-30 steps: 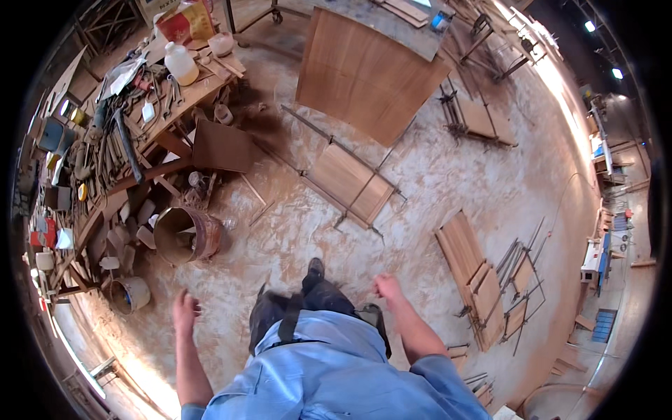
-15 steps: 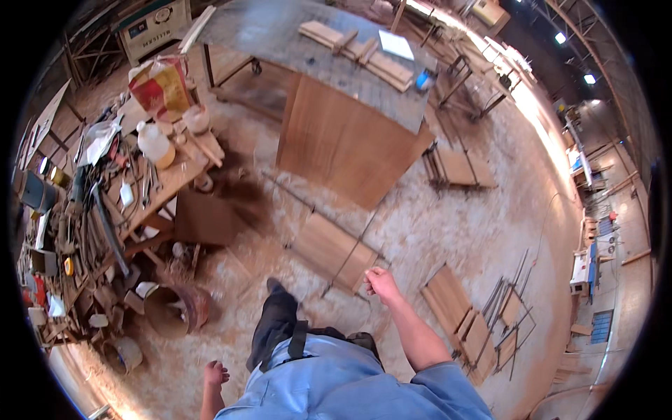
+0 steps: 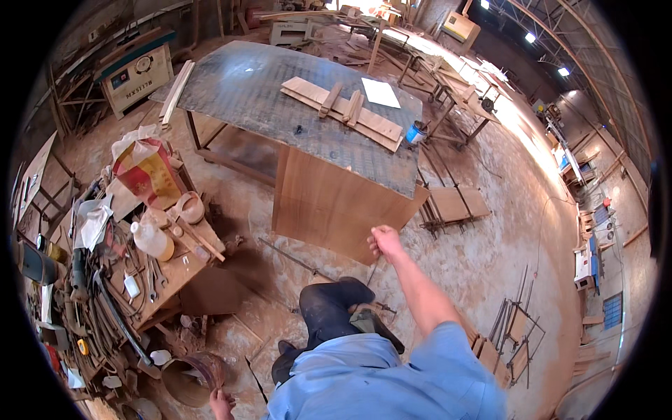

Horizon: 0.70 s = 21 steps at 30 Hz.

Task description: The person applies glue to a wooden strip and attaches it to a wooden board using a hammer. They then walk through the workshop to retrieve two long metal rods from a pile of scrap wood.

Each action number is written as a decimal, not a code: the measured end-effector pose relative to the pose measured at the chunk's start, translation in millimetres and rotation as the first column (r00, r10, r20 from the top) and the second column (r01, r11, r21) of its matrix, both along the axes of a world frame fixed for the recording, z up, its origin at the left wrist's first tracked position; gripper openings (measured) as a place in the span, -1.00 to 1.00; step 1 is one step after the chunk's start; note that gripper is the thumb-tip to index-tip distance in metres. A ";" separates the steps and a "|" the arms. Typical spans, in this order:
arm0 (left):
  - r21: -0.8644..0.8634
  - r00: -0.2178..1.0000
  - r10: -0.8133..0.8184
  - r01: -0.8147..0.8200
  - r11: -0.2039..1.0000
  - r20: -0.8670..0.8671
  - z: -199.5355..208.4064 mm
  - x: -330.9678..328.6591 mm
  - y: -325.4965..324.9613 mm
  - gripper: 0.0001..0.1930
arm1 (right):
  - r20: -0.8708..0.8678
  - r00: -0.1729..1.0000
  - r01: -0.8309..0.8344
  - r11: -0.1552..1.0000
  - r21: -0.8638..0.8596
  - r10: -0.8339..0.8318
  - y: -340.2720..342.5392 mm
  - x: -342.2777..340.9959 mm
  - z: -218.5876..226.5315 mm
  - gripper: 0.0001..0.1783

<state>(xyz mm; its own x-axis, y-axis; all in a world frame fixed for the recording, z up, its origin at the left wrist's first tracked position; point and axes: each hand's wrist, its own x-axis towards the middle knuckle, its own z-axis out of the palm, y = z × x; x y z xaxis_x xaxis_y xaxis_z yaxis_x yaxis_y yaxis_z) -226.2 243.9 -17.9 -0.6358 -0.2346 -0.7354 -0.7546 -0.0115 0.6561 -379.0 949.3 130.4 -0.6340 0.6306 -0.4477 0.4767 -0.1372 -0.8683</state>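
My right hand point(image 3: 385, 241) is held out ahead of me with its fingers curled together. In the picture it overlaps the lower edge of a large brown wood panel point(image 3: 322, 203) that leans against the near side of a dark-topped worktable point(image 3: 238, 84). Whatever the fingers may pinch is hidden. My left hand point(image 3: 222, 404) hangs low at the lower left, with its fingers loosely bent and nothing visible in it. It appears beside the rim of a dusty bucket point(image 3: 210, 367); I cannot tell whether they touch.
Left of me stands a cluttered bench with wrenches point(image 3: 157, 280), a jug point(image 3: 152, 240) and a red-yellow bag point(image 3: 147, 171). Boards point(image 3: 343, 112), a white sheet point(image 3: 380, 93) and a blue can point(image 3: 416, 132) lie on the worktable. Clamped panels point(image 3: 455, 204) rest on the floor at right.
I have stepped forward, and the worktable and leaning panel appear closer. My right hand has risen in view toward the panel. My left hand now appears by the bucket.
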 end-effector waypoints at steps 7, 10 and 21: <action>-0.108 0.984 0.099 -0.084 0.991 0.149 -42.0 31.7 39.7 -0.63 | -0.075 0.995 -0.055 0.985 0.165 0.068 135.4 -206.3 8.8 -0.74; -0.150 0.976 0.099 -0.070 0.986 0.195 -26.8 16.8 104.1 -0.60 | -0.111 0.994 0.030 0.969 0.247 -0.002 203.5 -305.6 -2.8 -0.69; -0.208 0.954 0.135 -0.080 0.975 0.267 19.9 -16.6 264.4 -0.49 | 0.143 0.990 -0.054 0.930 0.363 0.001 308.8 -444.0 -48.7 -0.42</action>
<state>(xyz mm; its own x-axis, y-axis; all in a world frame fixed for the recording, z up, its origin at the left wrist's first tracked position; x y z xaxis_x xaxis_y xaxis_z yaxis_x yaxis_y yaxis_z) -242.8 508.3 2.0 -0.3756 -0.4453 -0.8128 -0.9084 0.0032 0.4181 -823.0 1258.0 81.7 -0.6020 0.7499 -0.2743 0.5944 0.1915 -0.7810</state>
